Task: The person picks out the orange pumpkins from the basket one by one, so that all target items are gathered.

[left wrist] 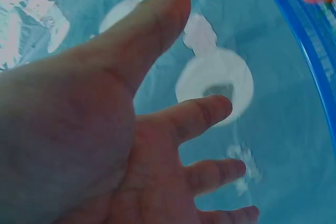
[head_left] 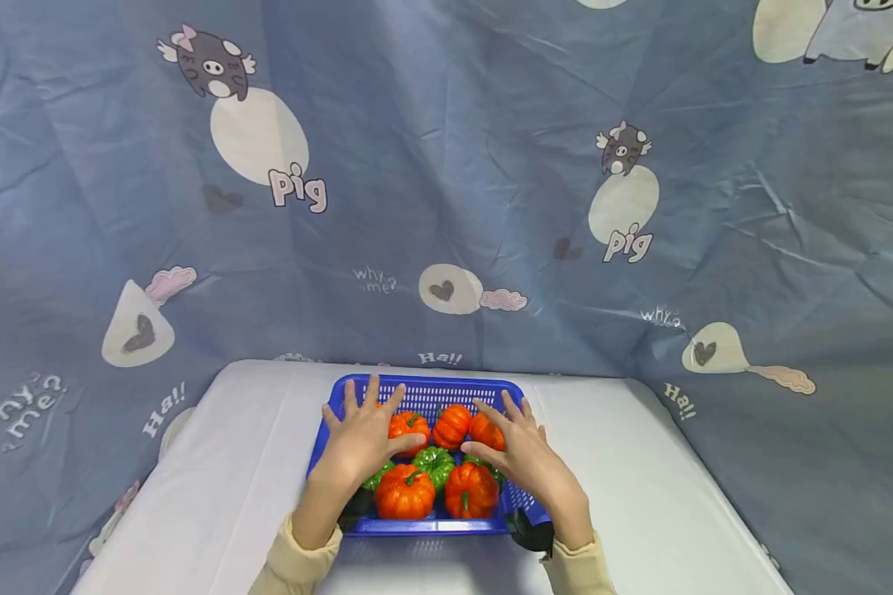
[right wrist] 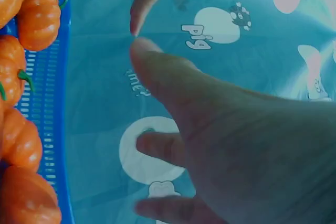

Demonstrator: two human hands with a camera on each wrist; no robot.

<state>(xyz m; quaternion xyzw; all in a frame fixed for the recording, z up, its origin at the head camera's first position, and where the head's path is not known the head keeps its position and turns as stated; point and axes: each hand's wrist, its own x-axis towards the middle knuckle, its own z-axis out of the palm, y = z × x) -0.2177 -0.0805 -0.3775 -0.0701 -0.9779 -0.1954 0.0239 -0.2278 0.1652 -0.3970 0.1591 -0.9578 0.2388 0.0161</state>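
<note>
A blue plastic basket [head_left: 432, 382] with perforated walls holds several small orange pumpkins [head_left: 405, 494] and a few green ones [head_left: 435, 468] between two orange rows. Over its left side is my left hand [head_left: 359, 440], fingers spread and thumb pointing inward. My right hand [head_left: 527, 456] hovers over the right side, its fingers also spread. Neither hand holds anything. In the left wrist view the left palm and spread fingers [left wrist: 202, 116] show near the basket's edge. From the right wrist, orange pumpkins [right wrist: 39, 18] appear along the left, apart from the right thumb [right wrist: 157, 66].
The basket stands on a white-covered table [head_left: 632, 496]. Behind and beside the table hangs a blue-grey cloth [head_left: 446, 207] printed with pigs and words. A black wrist band [head_left: 530, 534] is near the basket's front right corner.
</note>
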